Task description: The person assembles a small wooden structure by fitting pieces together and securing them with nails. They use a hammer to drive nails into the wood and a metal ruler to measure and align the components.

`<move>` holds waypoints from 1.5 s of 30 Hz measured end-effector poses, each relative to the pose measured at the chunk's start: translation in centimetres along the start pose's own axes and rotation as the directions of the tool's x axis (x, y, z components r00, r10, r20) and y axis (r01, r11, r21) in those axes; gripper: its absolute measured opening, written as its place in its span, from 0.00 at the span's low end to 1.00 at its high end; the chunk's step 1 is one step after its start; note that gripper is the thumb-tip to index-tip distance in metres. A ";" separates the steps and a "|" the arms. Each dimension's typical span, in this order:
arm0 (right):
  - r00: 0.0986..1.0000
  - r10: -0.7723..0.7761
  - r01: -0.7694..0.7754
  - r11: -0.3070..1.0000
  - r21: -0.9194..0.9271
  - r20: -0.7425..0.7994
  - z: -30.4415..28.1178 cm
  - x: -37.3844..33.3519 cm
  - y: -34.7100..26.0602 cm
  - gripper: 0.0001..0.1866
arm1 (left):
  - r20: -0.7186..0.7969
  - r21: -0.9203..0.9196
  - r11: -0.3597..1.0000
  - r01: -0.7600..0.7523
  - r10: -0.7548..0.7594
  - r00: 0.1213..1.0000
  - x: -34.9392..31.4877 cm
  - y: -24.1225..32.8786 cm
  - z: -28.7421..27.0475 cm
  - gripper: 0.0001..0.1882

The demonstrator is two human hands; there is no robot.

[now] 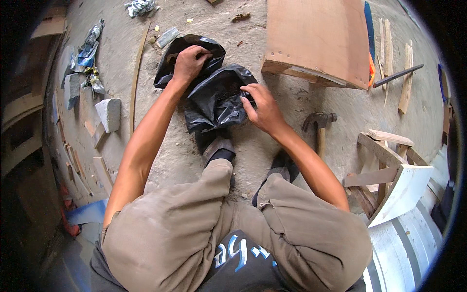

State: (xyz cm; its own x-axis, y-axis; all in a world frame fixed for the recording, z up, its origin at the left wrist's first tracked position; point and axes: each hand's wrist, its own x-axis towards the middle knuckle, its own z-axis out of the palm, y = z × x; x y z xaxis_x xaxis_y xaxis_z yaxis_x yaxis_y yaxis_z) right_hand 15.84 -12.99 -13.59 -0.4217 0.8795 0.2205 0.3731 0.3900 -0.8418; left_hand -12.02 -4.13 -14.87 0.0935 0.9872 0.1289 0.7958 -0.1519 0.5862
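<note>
Rough grey floor (116, 53) — soft light

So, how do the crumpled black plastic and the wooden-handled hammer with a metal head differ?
The crumpled black plastic is glossy and creased; the hammer has a dull metal head. The left hand and right hand touch the plastic; the hammer lies apart from both. Both show dark surfaces.

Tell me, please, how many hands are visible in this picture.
2: the left hand is at the farther part of the black plastic, and the right hand is at the right edge of its nearer part. I see no others.
</note>
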 end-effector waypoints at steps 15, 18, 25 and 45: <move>0.915 0.388 -0.255 0.767 0.589 -0.109 -3.1 -0.1 -3.9 0.16 | 0.175 -0.784 0.537 0.312 -0.290 0.941 -5.5 13.7 -2.7 0.06; 0.875 0.478 -0.244 0.566 0.787 -0.072 -3.4 -0.7 -4.1 0.15 | 0.354 -0.838 0.325 0.438 -0.287 0.890 -6.5 16.1 -0.8 0.07; 0.856 0.502 -0.232 0.586 0.776 -0.124 -6.1 -2.2 -4.9 0.11 | 0.511 -0.811 0.149 0.565 -0.289 0.809 -7.1 18.0 1.9 0.08; 0.864 0.063 -0.150 0.979 -0.135 -0.499 -6.0 0.7 5.4 0.05 | 0.335 -0.511 0.858 0.060 0.134 0.933 1.7 13.5 8.7 0.30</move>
State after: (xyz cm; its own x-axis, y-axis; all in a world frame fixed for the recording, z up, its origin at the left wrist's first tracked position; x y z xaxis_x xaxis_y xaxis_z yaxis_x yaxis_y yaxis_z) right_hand 22.47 -8.61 -15.00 0.0716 0.9208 0.3833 0.5402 0.2873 -0.7910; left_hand 4.07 -4.09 -13.68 0.3940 0.9165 -0.0691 0.3824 -0.0951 0.9191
